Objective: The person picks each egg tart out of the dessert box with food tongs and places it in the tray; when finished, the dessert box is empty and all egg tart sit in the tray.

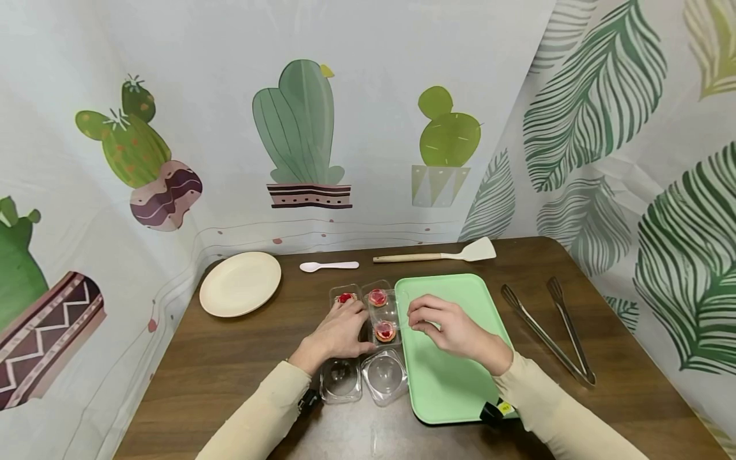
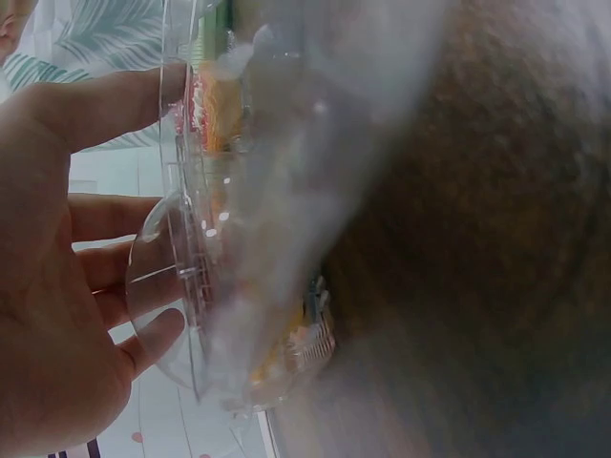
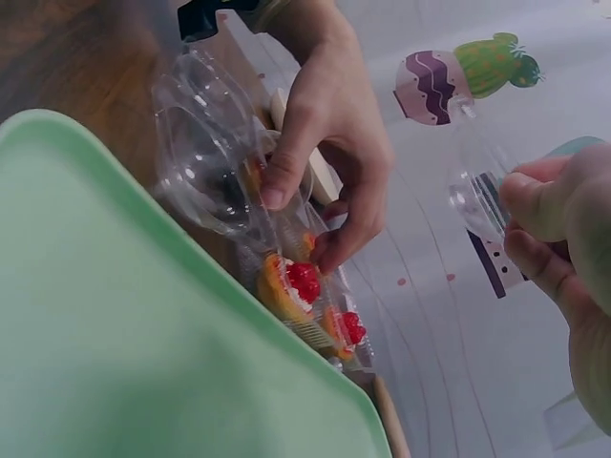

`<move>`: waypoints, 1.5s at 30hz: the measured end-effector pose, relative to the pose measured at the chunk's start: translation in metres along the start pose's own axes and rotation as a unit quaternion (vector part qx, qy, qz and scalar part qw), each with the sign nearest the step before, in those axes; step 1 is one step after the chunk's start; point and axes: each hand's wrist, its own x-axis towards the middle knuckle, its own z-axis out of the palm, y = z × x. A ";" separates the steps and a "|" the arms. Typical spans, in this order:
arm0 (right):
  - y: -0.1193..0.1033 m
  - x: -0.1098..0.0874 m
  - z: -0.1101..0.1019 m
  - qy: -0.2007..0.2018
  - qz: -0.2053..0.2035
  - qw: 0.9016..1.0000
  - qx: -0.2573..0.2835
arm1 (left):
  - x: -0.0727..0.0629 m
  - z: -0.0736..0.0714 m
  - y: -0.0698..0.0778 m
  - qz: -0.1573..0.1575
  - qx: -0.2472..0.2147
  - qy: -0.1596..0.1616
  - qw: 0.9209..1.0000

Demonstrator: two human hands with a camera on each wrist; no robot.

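Small tarts with red topping (image 1: 386, 332) sit in clear plastic clamshell containers (image 1: 384, 375) in the middle of the table. My left hand (image 1: 340, 329) rests over the left container, fingers spread, with the thumb near the tarts at its right. In the left wrist view, its fingers are loosely extended beside clear plastic (image 2: 158, 277). Just above the green tray's left edge, my right hand (image 1: 451, 322) pinches a clear plastic piece (image 3: 473, 196) between thumb and finger. Another red-topped tart (image 1: 346, 298) is partly hidden under the left fingers.
The green tray (image 1: 454, 390) lies right of the containers, with metal tongs (image 1: 546, 338) beyond it. A cream plate (image 1: 240, 284) stands at back left. Along the back lie a pink spoon (image 1: 329, 266) and a white spatula with a wooden handle (image 1: 434, 256).
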 end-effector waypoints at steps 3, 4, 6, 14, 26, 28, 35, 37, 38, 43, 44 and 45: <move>0.000 -0.003 0.001 -0.004 -0.004 1.000 -0.008 | 0.000 0.000 0.000 0.000 0.003 0.001 1.000; 0.000 -0.004 0.001 -0.004 -0.004 1.000 -0.010 | -0.001 0.000 0.000 0.001 0.004 0.001 1.000; 0.001 -0.005 0.002 -0.005 -0.004 1.000 -0.013 | -0.001 0.000 0.000 0.003 0.004 0.002 1.000; -0.001 -0.007 0.002 -0.007 -0.002 1.000 -0.017 | -0.008 -0.014 0.003 -0.023 -0.069 0.011 0.997; -0.003 -0.009 0.007 -0.001 -0.016 1.000 -0.023 | -0.012 -0.028 0.016 0.004 -0.274 0.088 0.958; -0.003 -0.009 0.007 -0.002 -0.019 1.000 -0.024 | -0.013 -0.028 0.018 0.009 -0.284 0.095 0.954; -0.006 -0.011 0.009 -0.014 -0.006 1.000 -0.024 | -0.013 -0.027 0.018 0.034 -0.285 0.109 0.952; -0.006 -0.011 0.009 -0.016 -0.001 1.000 -0.022 | -0.013 -0.027 0.018 0.040 -0.285 0.115 0.951; -0.007 -0.011 0.008 -0.016 0.007 1.000 -0.019 | -0.013 -0.027 0.018 0.043 -0.288 0.118 0.950; -0.009 -0.011 0.004 0.010 0.078 0.997 0.007 | -0.013 -0.030 0.017 0.058 -0.303 0.127 0.943; -0.009 -0.011 0.003 0.017 0.093 0.995 0.012 | -0.013 -0.030 0.017 0.059 -0.305 0.127 0.942; -0.009 -0.011 0.002 0.025 0.106 0.994 0.018 | -0.013 -0.030 0.017 0.060 -0.308 0.126 0.941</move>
